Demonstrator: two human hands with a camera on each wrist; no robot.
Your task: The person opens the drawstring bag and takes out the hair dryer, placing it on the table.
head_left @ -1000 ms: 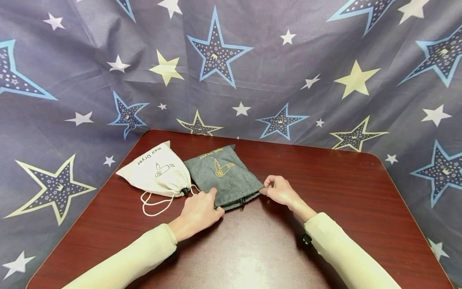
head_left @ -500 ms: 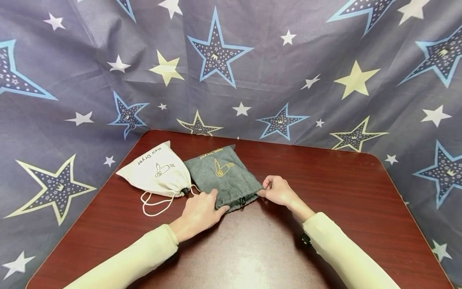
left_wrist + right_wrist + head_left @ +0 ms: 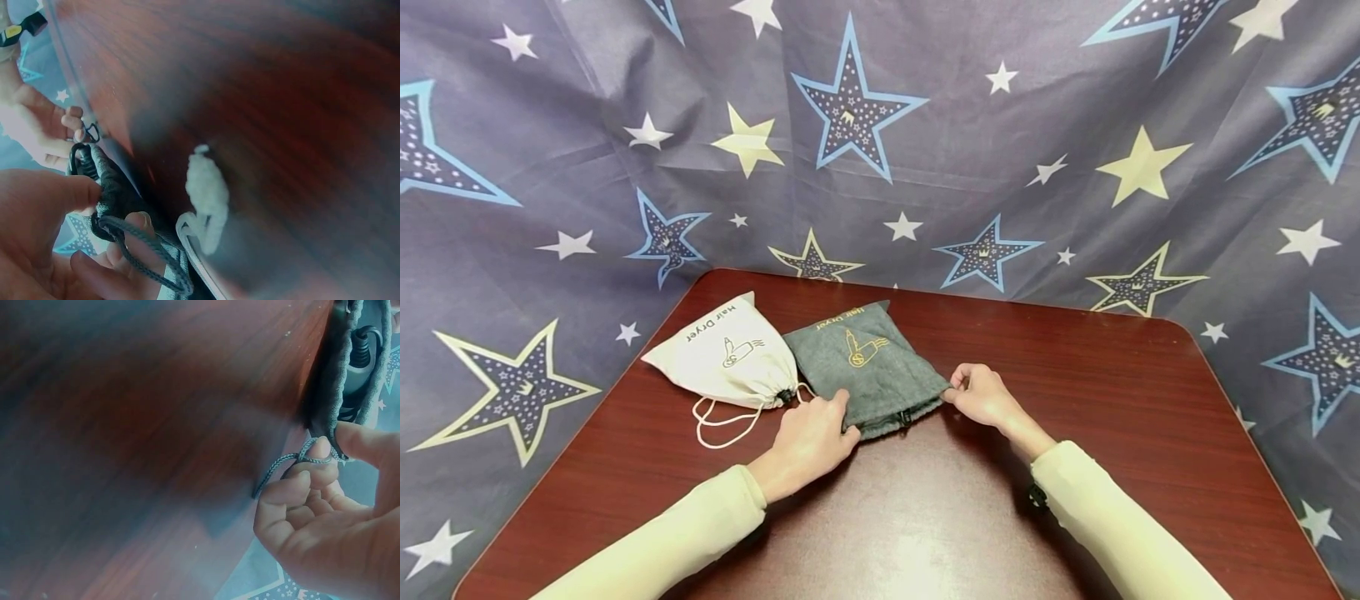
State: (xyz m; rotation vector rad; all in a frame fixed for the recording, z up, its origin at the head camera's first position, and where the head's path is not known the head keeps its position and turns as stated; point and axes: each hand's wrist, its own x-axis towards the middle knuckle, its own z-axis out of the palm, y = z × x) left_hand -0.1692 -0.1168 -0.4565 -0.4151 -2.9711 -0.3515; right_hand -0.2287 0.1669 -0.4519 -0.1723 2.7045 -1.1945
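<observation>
A dark grey drawstring bag (image 3: 887, 375) printed "Hair Dryer" lies flat, its mouth toward me. My left hand (image 3: 812, 433) pinches the left corner of the mouth, thumb on the rim; a dark cord loop (image 3: 150, 244) hangs by these fingers in the left wrist view. At the opposite corner my right hand (image 3: 985, 396) grips the rim between thumb and fingers, with the braided drawstring (image 3: 275, 467) looped over a fingertip. The mouth gapes a little. Inside it shows a black ribbed cable end (image 3: 360, 350) on a grey and black body, mostly hidden by cloth.
A white drawstring bag (image 3: 730, 354), also printed "Hair Dryer", lies against the grey bag's left side. Its white cord (image 3: 722, 444) trails on the brown table (image 3: 1075, 358). A star-patterned curtain (image 3: 925, 150) hangs behind the table.
My right hand shifted slightly left and toward me, then back out to the right with the bag corner. My left thumb, which reached farther along the rim half a second ago, has drawn back.
</observation>
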